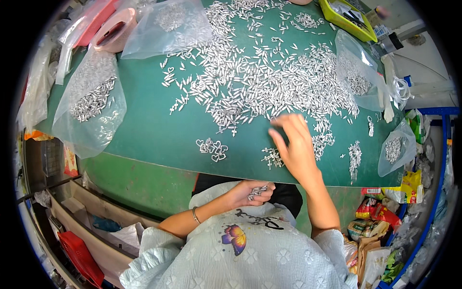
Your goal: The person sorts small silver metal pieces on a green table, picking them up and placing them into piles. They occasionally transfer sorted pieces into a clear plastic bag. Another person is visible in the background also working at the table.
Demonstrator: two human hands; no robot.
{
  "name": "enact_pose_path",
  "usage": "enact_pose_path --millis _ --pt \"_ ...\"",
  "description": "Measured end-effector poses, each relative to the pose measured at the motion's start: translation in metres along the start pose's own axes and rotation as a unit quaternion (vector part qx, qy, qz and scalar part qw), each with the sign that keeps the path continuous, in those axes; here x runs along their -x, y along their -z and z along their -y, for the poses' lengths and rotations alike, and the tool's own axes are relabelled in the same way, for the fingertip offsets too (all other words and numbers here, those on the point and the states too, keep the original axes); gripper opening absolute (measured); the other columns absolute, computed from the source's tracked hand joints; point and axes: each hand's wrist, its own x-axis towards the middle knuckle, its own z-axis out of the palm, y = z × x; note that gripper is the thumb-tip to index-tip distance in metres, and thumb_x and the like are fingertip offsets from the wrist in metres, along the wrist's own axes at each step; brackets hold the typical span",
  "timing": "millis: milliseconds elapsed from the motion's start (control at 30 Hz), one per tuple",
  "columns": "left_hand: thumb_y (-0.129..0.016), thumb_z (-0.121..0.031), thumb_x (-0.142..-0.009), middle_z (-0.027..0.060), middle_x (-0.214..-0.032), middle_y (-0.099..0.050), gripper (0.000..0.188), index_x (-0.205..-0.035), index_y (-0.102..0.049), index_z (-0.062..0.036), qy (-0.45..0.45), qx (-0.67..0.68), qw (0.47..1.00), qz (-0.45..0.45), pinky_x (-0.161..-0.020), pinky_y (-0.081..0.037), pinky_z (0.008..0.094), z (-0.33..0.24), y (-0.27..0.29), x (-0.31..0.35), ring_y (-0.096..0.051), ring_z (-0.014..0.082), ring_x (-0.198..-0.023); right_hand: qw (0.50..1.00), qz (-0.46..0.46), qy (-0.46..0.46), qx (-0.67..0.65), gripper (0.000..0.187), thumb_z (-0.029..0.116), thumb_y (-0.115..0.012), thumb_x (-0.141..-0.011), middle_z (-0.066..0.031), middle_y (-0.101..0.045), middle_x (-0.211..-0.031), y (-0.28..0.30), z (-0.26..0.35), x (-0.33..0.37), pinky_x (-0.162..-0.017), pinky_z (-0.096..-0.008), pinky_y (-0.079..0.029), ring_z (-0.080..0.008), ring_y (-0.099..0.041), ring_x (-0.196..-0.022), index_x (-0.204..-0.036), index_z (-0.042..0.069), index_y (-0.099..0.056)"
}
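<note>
My left hand (251, 193) is closed around several small silver bullet-shaped metal pieces (258, 192), in front of the table's near edge. Over the table, my right hand (294, 147) reaches to the near side of a wide heap of the same silver pieces (269, 86). Its thumb and fingers are apart, and nothing shows between them. Just left of its wrist is a small cluster of cross-shaped pieces (272, 158). Another small pile of silver pieces (322, 144) lies to its right, partly covered by the hand. Farther left sits a group of heart-shaped silver pieces (212, 149).
Clear plastic bags of silver pieces rest on the green table (144, 120): one left (91, 125), one at the back (166, 29), two right (358, 72) (397, 149). A pink basket (117, 31) and a yellow-green tray (347, 21) stand behind. Drawers (91, 216) are lower left.
</note>
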Motion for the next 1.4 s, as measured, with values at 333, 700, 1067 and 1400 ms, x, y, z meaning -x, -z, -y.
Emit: enact_pose_path --millis 333,700,1067,1400 --pt "-0.050 -0.023 -0.100 0.0094 -0.094 -0.061 0.034 -0.121 -0.058 0.0023 -0.023 -0.021 0.990 -0.134 -0.066 -0.048 0.0259 -0.005 -0.024 0.015 -0.059 0.0152 -0.083 0.987 0.126 -0.001 -0.099 0.009 0.001 -0.066 -0.079 -0.0110 -0.058 -0.091 0.013 0.005 0.021 -0.081 -0.0400 -0.044 -0.0300 -0.055 -0.091 -0.087 0.002 -0.062" --pt "-0.050 -0.022 -0.101 0.0006 -0.075 -0.042 0.029 -0.115 -0.059 0.0014 -0.052 -0.024 0.998 -0.018 -0.050 -0.031 0.0202 -0.003 -0.015 0.012 -0.039 0.0064 -0.060 0.987 -0.027 -0.051 0.148 0.010 0.007 -0.067 -0.082 -0.0119 -0.056 -0.084 -0.030 -0.002 -0.021 -0.077 -0.0407 -0.042 -0.0315 -0.053 -0.085 -0.084 0.001 -0.059" --pt "-0.051 -0.024 -0.101 -0.0016 -0.074 -0.040 0.031 -0.118 -0.057 0.0019 -0.043 -0.026 0.998 -0.043 -0.049 -0.028 0.0200 -0.005 -0.016 0.013 -0.035 0.0051 -0.059 0.981 0.187 -0.016 0.041 0.010 0.004 -0.069 -0.079 -0.0110 -0.055 -0.081 0.019 0.009 0.004 -0.074 -0.0408 -0.041 -0.0304 -0.053 -0.082 -0.081 0.002 -0.059" --pt "-0.051 -0.022 -0.100 -0.0019 -0.073 -0.040 0.029 -0.116 -0.058 0.0012 -0.039 -0.030 0.998 -0.048 -0.048 -0.028 0.0204 -0.005 -0.016 0.011 -0.035 0.0048 -0.058 0.991 -0.022 0.001 0.133 0.011 0.008 -0.067 -0.082 -0.0112 -0.055 -0.084 -0.034 -0.012 -0.040 -0.076 -0.0408 -0.041 -0.0303 -0.054 -0.087 -0.083 0.002 -0.058"
